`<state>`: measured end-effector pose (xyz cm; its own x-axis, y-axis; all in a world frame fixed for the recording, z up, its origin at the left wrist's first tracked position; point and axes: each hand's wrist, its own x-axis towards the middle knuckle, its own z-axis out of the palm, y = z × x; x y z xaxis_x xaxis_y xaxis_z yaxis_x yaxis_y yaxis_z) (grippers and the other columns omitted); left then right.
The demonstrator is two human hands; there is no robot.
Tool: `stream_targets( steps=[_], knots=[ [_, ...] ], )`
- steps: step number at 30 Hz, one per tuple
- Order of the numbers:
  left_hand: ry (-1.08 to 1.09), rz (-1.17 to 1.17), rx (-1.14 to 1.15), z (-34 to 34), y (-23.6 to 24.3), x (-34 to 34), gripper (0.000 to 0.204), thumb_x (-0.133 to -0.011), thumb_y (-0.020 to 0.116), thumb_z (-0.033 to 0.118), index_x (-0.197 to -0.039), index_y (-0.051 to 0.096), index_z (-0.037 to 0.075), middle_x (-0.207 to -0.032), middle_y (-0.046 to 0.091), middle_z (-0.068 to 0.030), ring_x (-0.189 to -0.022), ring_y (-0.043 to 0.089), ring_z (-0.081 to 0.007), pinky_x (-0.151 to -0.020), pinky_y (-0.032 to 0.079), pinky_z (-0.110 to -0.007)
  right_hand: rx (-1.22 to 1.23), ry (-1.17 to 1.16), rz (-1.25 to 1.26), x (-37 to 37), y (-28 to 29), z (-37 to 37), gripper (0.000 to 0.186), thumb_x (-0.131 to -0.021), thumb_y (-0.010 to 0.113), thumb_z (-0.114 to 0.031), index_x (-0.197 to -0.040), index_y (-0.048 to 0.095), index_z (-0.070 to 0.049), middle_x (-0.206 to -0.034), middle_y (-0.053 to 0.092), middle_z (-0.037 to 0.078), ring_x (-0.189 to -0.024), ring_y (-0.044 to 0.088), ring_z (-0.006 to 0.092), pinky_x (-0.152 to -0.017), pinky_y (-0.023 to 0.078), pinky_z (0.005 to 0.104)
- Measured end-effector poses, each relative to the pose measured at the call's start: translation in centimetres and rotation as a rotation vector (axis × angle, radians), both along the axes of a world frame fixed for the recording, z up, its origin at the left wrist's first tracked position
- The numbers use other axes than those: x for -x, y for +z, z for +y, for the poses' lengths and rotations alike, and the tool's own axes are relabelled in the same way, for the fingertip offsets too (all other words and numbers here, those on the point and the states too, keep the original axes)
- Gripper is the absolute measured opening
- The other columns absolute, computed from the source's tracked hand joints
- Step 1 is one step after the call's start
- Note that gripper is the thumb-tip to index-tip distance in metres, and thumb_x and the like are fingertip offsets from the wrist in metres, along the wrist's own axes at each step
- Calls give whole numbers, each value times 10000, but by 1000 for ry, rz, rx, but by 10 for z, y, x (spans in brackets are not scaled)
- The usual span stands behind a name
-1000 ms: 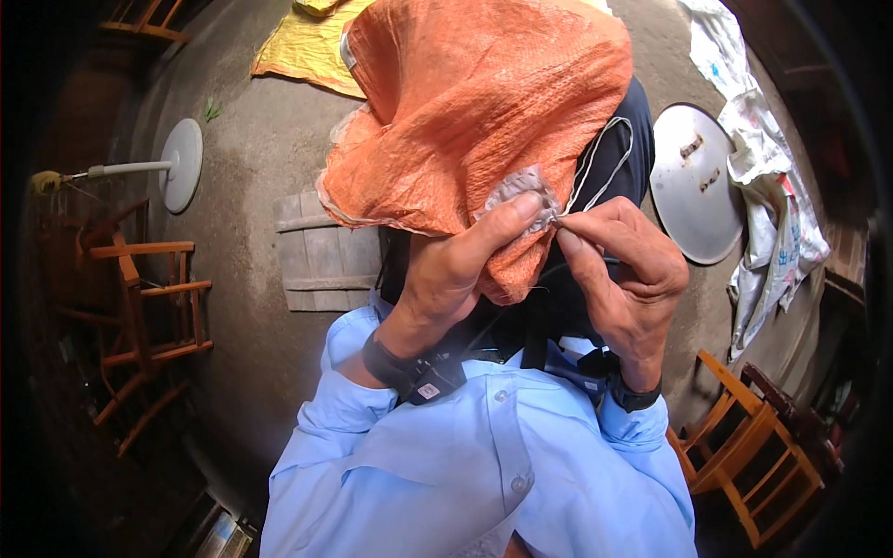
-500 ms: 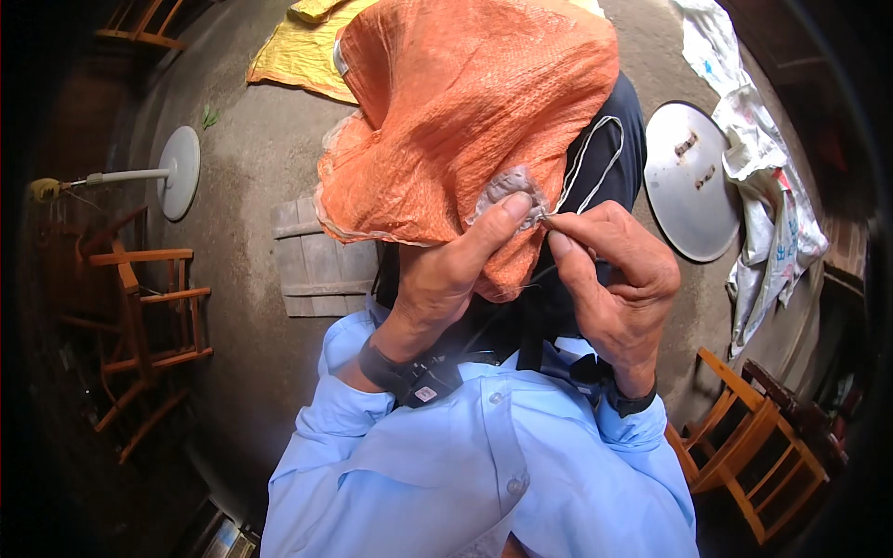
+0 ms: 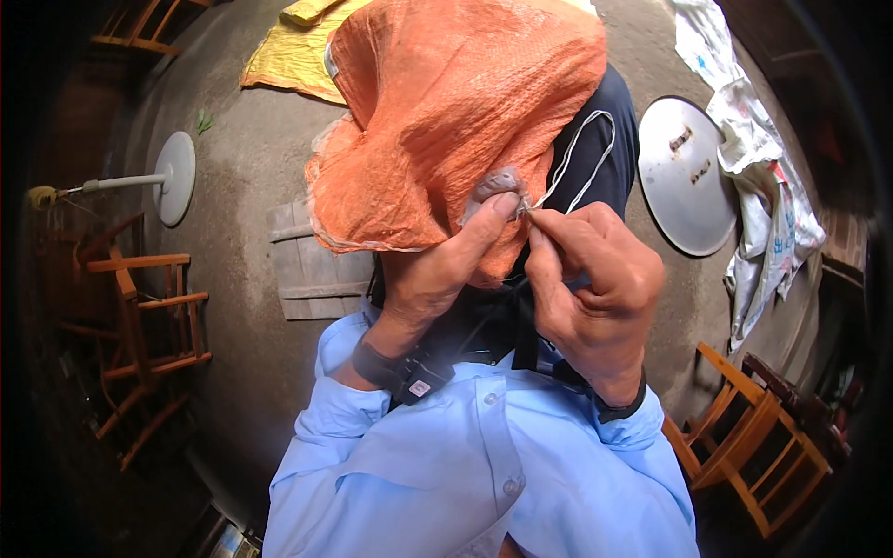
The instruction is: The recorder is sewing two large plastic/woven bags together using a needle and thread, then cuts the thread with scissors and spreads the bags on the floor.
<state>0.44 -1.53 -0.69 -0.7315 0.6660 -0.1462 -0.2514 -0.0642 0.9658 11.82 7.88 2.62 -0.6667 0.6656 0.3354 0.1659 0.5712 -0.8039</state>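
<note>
An orange woven sack (image 3: 465, 93) is draped over my lap, its left hem frayed. A small whitish patch (image 3: 493, 186) lies on its lower part. My left hand (image 3: 442, 265) grips the sack there, thumb pressed on the patch and fingers hidden beneath the cloth. At the patch's right edge, my right hand (image 3: 600, 279) is closed in a pinch of thumb and forefinger. Whatever is between those fingertips is too small to make out. White thread (image 3: 606, 139) comes from the patch edge by these fingertips and loops over my dark trouser leg (image 3: 619, 121).
A yellow sack (image 3: 293, 60) lies on the floor beyond. To the right are a round metal lid (image 3: 684, 200) and a crumpled white sack (image 3: 758, 158). Wooden chairs stand left (image 3: 139, 307) and lower right (image 3: 744, 446). Left are a grey slatted board (image 3: 321, 274) and a round-based stand (image 3: 175, 179).
Both hands and the sack have shifted slightly left in the picture. My right hand has turned a little, its fingertips still close against the patch edge.
</note>
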Motion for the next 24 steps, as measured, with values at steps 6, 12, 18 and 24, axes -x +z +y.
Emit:
stream_targets(
  steps=[6, 12, 18, 24],
  knots=[
    [-32, 76, 69, -3, -1, 1, 213, -875, 731, 78, -1075, 689, 18, -1012, 702, -54, -928, 674, -141, -813, 546, -280, -82, 6, -63, 1, 1, -1, 191, -699, 725, 54, -884, 704, 9, -707, 595, 114, -591, 616, 252, -536, 483, 341],
    [-36, -379, -73, -7, -1, 1, 302, -863, 723, 89, -1141, 642, 4, -1029, 679, -60, -916, 662, -138, -787, 544, -276, 108, 100, 66, -2, 1, 4, 203, -768, 700, 112, -957, 715, 41, -744, 616, 97, -619, 582, 146, -552, 436, 252],
    [-71, -556, -99, -7, -1, 1, 322, -874, 706, 104, -1166, 613, 6, -1015, 663, -53, -873, 652, -130, -749, 533, -261, 156, 132, 111, -5, -1, 7, 204, -787, 701, 119, -976, 721, 43, -768, 634, 92, -630, 575, 119, -557, 428, 234],
    [-80, -669, -162, -5, 7, 0, 301, -880, 693, 121, -1151, 614, 16, -989, 657, -45, -850, 648, -118, -720, 526, -254, 131, 126, 163, -3, -7, 4, 191, -779, 708, 104, -960, 720, 46, -755, 634, 97, -617, 590, 129, -548, 446, 245]
  ],
)
